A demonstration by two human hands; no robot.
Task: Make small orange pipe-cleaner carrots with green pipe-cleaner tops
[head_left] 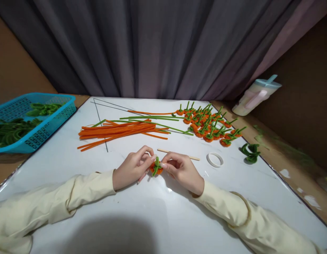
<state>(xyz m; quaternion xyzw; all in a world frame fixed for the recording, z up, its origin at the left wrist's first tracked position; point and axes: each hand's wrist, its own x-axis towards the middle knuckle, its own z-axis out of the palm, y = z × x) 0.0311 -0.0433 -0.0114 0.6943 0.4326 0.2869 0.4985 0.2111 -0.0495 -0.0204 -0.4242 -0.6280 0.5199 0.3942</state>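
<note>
Both hands meet over the near part of the white tabletop (pixel 184 222), grasping one small orange piece with a green top (pixel 156 166) between them. The left hand (pixel 134 165) pinches it with thumb and fingers from its left side, while the right hand (pixel 183 171) has thumb and forefinger closed at its right side, by the green strips. A slim wooden stick (pixel 194 158) lies just beyond the right hand, partly hidden by it, and a white ring (pixel 215 159) lies flat to the right of the stick. Farther back is a bundle of orange fuzzy stems (pixel 116 131), with green stems (pixel 153 118) behind and beside it. To their right stands a cluster of similar orange pieces (pixel 199 133), their green stalks pointing up. Curled green pieces (pixel 250 153) rest near the right edge; a blue basket (pixel 51 129) holding more greenery sits at the left.
</note>
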